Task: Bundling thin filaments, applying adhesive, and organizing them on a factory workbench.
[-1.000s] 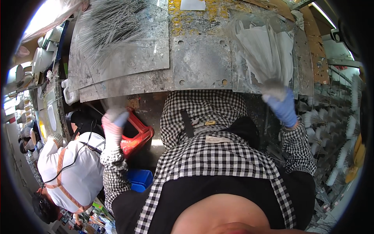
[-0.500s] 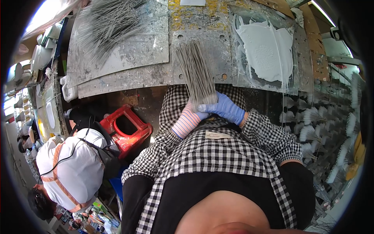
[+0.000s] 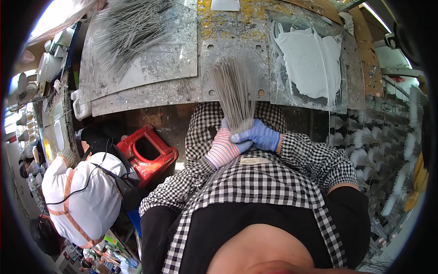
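Note:
Both hands close round the near end of a bundle of thin grey wires (image 3: 233, 93), over my lap. My left hand (image 3: 223, 148), in a pink striped glove, wraps the bundle from the left and below. Across its front lies my right hand (image 3: 261, 135) in a blue striped glove, thumb on the wires. The far ends fan out over a metal plate (image 3: 235, 48) at the table's front edge. A heap of similar loose wires (image 3: 130, 34) lies on a spattered board (image 3: 175, 64) to the left. Thick white paste (image 3: 310, 61) is spread on a panel at the right.
On the floor at left is a red plastic stool (image 3: 157, 160). Beyond it a person in a white top (image 3: 86, 196) sits by another bench. Racks of white-tipped wire bunches (image 3: 365, 137) stand along the right. A white container (image 3: 81, 105) is by the table's left corner.
My hands and the bundle have come slightly nearer to my body. The bundle's far ends have drawn back from the plate's far side and spread wider.

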A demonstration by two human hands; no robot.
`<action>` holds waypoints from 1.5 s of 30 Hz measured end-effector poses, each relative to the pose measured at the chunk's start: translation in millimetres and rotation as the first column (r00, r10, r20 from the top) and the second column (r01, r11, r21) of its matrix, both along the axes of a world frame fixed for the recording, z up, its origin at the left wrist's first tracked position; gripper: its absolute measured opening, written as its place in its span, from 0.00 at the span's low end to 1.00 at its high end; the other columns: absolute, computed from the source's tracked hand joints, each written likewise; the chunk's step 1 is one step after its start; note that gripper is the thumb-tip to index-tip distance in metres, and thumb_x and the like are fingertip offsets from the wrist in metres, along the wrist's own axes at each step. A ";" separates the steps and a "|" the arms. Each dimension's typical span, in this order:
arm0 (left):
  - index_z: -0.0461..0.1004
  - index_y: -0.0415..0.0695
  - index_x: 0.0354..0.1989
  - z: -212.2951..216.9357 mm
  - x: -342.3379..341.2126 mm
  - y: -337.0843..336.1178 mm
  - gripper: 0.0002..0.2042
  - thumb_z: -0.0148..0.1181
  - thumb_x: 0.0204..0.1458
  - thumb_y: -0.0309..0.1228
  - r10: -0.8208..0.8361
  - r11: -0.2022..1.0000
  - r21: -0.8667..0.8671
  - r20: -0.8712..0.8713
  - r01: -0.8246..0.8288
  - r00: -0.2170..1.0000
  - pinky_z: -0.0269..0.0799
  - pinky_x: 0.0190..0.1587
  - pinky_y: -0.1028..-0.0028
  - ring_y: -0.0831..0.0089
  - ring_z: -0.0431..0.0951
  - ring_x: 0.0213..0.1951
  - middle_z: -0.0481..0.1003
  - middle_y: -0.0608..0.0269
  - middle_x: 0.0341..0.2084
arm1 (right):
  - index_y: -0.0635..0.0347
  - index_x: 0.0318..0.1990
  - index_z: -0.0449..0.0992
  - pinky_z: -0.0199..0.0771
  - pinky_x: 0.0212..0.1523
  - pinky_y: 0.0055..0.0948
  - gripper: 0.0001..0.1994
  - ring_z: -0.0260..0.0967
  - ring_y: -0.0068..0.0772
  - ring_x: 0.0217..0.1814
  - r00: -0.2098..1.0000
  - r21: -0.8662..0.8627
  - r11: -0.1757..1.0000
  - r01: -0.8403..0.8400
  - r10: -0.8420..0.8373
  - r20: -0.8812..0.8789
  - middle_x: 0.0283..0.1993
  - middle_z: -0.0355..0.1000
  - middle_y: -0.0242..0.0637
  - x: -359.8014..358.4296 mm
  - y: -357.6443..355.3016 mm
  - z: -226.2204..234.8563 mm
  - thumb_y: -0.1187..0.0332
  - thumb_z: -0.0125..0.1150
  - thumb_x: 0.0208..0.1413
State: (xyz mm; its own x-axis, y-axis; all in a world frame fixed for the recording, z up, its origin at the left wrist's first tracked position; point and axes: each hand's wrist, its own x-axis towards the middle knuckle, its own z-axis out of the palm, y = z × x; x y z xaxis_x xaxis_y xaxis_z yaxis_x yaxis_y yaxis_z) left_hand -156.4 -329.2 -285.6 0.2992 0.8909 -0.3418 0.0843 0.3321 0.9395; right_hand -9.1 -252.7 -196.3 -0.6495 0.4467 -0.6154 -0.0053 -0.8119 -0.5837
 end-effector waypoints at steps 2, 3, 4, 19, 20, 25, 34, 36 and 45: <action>0.58 0.41 0.63 33.1 3.4 7.5 0.40 0.67 0.45 0.49 0.202 0.979 0.012 -0.104 -0.202 0.974 0.70 0.60 0.67 0.62 0.75 0.52 0.75 0.56 0.49 | 0.64 0.55 0.75 0.72 0.59 0.31 0.29 0.74 0.32 0.52 0.999 -0.037 0.998 -0.042 0.042 -0.011 0.50 0.77 0.38 0.9 5.8 5.5 0.66 0.78 0.45; 0.58 0.41 0.60 42.4 7.5 14.0 0.39 0.70 0.42 0.47 0.250 0.967 -0.055 0.019 -0.248 0.968 0.72 0.56 0.68 0.64 0.76 0.50 0.75 0.58 0.47 | 0.64 0.54 0.76 0.72 0.59 0.30 0.29 0.74 0.31 0.52 0.995 -0.065 0.993 -0.094 0.092 -0.024 0.50 0.77 0.38 0.3 12.6 10.5 0.66 0.79 0.43; 0.58 0.41 0.60 48.8 8.0 19.6 0.39 0.70 0.42 0.47 0.252 0.967 -0.051 0.020 -0.250 0.968 0.72 0.56 0.68 0.64 0.76 0.50 0.75 0.58 0.47 | 0.64 0.54 0.76 0.72 0.59 0.30 0.29 0.74 0.31 0.52 0.995 -0.061 0.994 -0.096 0.094 -0.024 0.50 0.77 0.38 0.5 15.6 14.5 0.66 0.79 0.43; 0.54 0.40 0.70 124.4 -65.9 36.6 0.48 0.76 0.41 0.38 0.294 0.950 -0.234 0.441 -0.207 0.848 0.65 0.65 0.57 0.58 0.69 0.62 0.67 0.44 0.62 | 0.61 0.38 0.80 0.77 0.45 0.24 0.12 0.76 0.23 0.36 0.882 0.330 0.820 -0.468 0.460 0.105 0.33 0.80 0.33 31.0 10.6 17.0 0.71 0.77 0.46; 0.49 0.41 0.73 136.9 -75.8 51.4 0.51 0.76 0.42 0.38 0.270 0.963 -0.146 0.584 -0.228 0.765 0.62 0.67 0.55 0.57 0.68 0.64 0.64 0.41 0.64 | 0.61 0.38 0.80 0.77 0.45 0.24 0.12 0.76 0.23 0.36 0.883 0.327 0.823 -0.465 0.458 0.103 0.33 0.80 0.33 28.7 11.6 17.4 0.71 0.77 0.46; 0.36 0.43 0.76 222.1 -39.6 109.8 0.60 0.79 0.39 0.33 0.010 0.916 0.173 0.892 -0.362 0.452 0.71 0.60 0.55 0.57 0.73 0.59 0.70 0.38 0.58 | 0.63 0.50 0.76 0.77 0.55 0.28 0.27 0.76 0.28 0.46 0.846 0.706 0.553 -0.443 0.517 0.127 0.47 0.78 0.39 4.9 40.7 6.6 0.63 0.80 0.43; 0.69 0.35 0.56 291.3 -28.4 153.6 0.29 0.65 0.40 0.14 0.021 0.527 0.816 0.269 -0.239 0.963 0.74 0.37 0.80 0.85 0.75 0.32 0.76 0.67 0.31 | 0.57 0.65 0.65 0.65 0.65 0.41 0.42 0.67 0.45 0.63 0.908 0.890 -0.177 -0.419 -0.064 0.415 0.60 0.69 0.44 13.9 161.6 100.6 0.58 0.77 0.40; 0.71 0.38 0.52 246.8 -34.6 188.4 0.24 0.66 0.42 0.19 0.236 0.561 0.798 0.102 -0.222 0.966 0.75 0.38 0.79 0.82 0.77 0.34 0.77 0.67 0.32 | 0.55 0.65 0.65 0.68 0.63 0.41 0.36 0.69 0.44 0.60 0.783 0.561 -0.548 -0.620 -0.386 0.488 0.58 0.71 0.44 25.8 203.4 123.2 0.60 0.72 0.48; 0.71 0.42 0.56 188.5 -29.2 196.4 0.22 0.67 0.53 0.34 0.546 0.183 0.913 -0.403 0.365 0.734 0.71 0.53 0.74 0.74 0.78 0.45 0.79 0.64 0.43 | 0.55 0.61 0.71 0.76 0.56 0.42 0.34 0.74 0.47 0.55 0.875 0.720 -0.544 -0.430 -0.057 0.480 0.53 0.75 0.46 -92.6 162.6 278.1 0.39 0.57 0.57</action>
State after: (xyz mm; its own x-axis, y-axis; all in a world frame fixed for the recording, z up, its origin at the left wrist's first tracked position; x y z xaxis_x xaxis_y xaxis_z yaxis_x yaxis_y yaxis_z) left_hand -185.6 -132.7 -97.1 0.3488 0.6062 0.7147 0.7211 -0.6607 0.2084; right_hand -101.7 -90.1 81.8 -0.8964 0.3088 0.3179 0.2161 0.9308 -0.2950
